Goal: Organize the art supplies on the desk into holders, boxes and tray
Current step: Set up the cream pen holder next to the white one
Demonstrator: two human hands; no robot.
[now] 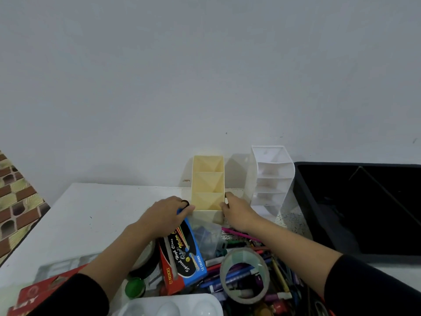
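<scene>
A cream pen holder with three stepped compartments stands against the wall at the back of the desk. My left hand grips its left front corner and my right hand grips its right front corner. A white holder with several shelves stands just to its right. In front lies a heap of pens and markers, a tape roll, a blue and red colour box and a clear plastic bag.
A black tray fills the right side of the desk. A white paint palette and a green paint pot sit at the near edge, a red box at the near left. White desk surface lies to the left.
</scene>
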